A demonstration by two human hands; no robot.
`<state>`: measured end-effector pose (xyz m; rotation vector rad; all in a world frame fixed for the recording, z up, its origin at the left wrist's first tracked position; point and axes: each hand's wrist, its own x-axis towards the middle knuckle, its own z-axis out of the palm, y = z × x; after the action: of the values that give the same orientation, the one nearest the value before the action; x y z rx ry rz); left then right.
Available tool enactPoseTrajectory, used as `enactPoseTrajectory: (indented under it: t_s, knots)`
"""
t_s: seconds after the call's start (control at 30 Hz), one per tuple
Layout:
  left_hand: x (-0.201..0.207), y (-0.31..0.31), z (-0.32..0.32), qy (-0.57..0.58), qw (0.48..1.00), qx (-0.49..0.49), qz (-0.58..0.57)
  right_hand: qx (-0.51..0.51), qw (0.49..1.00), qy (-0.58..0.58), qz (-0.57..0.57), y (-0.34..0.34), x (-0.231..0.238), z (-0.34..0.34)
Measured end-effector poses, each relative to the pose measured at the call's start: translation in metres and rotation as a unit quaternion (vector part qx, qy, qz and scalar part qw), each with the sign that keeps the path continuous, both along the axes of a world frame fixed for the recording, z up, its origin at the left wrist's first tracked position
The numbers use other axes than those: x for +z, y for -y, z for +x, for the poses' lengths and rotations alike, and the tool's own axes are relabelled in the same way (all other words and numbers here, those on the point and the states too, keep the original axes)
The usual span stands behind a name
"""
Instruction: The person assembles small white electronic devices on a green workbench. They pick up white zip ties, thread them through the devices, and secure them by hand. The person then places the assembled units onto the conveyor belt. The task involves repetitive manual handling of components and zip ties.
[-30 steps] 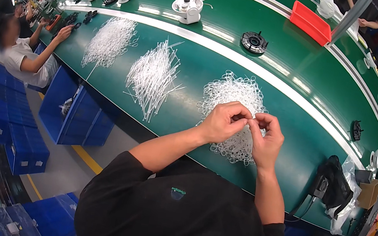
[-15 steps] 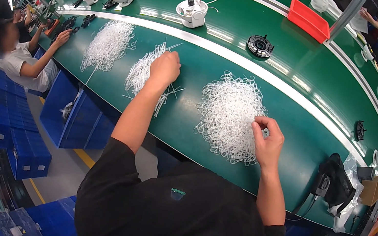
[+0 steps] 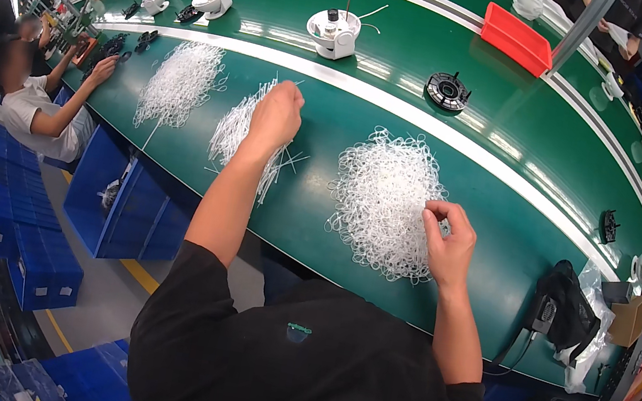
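My left hand (image 3: 276, 119) is over the middle heap of thin straight white strips (image 3: 233, 129), which look like cable ties. Its fingers are curled together at the heap's far right side, and what they hold is hidden. My right hand (image 3: 450, 244) is at the right edge of a large pile of small white loops (image 3: 384, 202), thumb and forefinger pinched together. Anything between those fingertips is too small to make out. Farther left on the green bench lies a third pile of white looped pieces (image 3: 179, 86).
Beyond the bench, a green conveyor carries white rounded devices (image 3: 334, 35) and a black ring-shaped part (image 3: 447, 91). A red tray (image 3: 518, 40) lies on the far side. A black bag (image 3: 565, 302) rests at right. A co-worker (image 3: 47, 102) sits left, near blue bins (image 3: 129, 195).
The white devices and the black ring part have shifted right along the conveyor. My left hand has moved slightly over the strips; my right hand keeps its pinch by the loops.
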<state>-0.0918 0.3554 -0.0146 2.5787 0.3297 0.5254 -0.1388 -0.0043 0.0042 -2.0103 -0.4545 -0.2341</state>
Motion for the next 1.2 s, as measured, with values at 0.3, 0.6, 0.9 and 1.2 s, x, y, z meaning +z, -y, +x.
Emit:
enactPoseTrajectory:
  t_s: [0.3, 0.6, 0.9, 1.2]
  knots:
    - [0.036, 0.087, -0.034, 0.045, 0.78, -0.211, -0.587, 0.038, 0.996, 0.015, 0.08, -0.024, 0.019, -0.003]
    - [0.015, 0.164, -0.067, -0.023, 0.657, -0.279, -0.7, 0.059, 0.992, 0.028, 0.106, -0.014, 0.012, -0.006]
    - [0.008, 0.178, -0.072, -0.026, 0.693, -0.275, -0.666, 0.001, 0.992, 0.045, 0.121, -0.015, 0.015, -0.011]
    - [0.011, 0.176, -0.069, 0.001, 0.709, -0.261, -0.654, 0.02, 0.993, 0.073, 0.092, -0.015, 0.012, -0.01]
